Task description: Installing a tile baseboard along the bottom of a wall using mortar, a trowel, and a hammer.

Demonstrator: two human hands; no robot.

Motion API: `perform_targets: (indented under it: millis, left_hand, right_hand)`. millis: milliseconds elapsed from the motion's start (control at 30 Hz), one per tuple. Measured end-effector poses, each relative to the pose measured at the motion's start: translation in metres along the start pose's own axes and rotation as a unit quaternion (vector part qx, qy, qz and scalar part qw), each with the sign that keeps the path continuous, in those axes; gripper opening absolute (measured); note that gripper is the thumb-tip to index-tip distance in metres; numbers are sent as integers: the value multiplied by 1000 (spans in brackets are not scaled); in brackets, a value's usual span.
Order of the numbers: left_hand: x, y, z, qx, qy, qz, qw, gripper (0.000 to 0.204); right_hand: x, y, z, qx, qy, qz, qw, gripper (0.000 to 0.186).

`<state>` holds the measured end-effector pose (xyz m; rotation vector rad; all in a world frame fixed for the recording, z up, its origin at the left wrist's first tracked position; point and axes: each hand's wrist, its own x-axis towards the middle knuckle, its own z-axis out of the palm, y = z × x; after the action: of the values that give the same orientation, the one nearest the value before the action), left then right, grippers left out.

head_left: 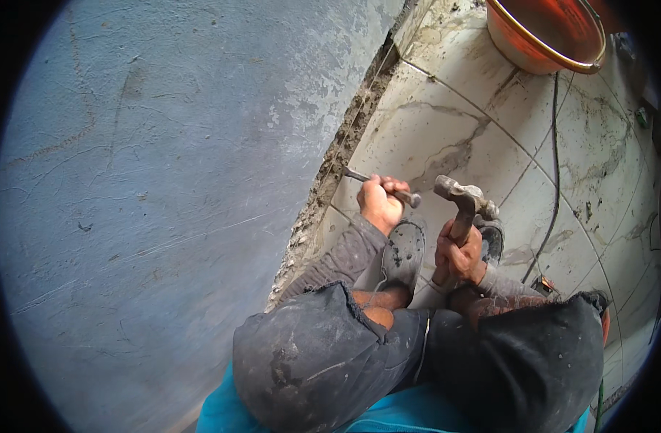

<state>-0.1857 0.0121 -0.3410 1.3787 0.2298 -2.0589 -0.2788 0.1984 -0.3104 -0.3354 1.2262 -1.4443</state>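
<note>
Evidently a stiff metal chisel [356, 175] and a hammer [464, 196] with a weighty head, one in each hand.
The left hand [385, 202] is curled closed around the chisel's shank, its tip at the edge of a rough, broken strip [334, 159] between the blue wall [164, 180] and the tiled floor [417, 123]; whether it touches is unclear. The right hand [460, 252] is wrapped around the hammer's handle, head up, over the floor. Both tools should be hard and hardly fragile, perhaps slippery with dust; mid-shank and low handle seem the sound grips. The chisel is slim and dark grey with a flared butt; the hammer head is pale, worn and scuffed.
</note>
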Motion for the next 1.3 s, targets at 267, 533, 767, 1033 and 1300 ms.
perform_targets:
  millis: [267,533,767,1033,1300]
  left_hand:
    - [9,-8,-7,13,35,15,999,29]
    - [-4,3,-3,-35,11,-16,999,34]
    - [13,22,-17,-48,-20,-9,999,37]
    - [-36,42,-46,188,-6,-67,980,23]
    - [-82,45,-36,557,-4,-49,829,16]
  right_hand:
    - [12,5,-4,-131,-54,-22,990,6]
    - [-6,4,3,-23,-9,-39,999,6]
    - [-2,5,12,-33,9,-4,999,11]
    - [1,-51,-29,-220,63,-63,971,27]
    - [-5,-69,-155,-552,350,-175,736,46]
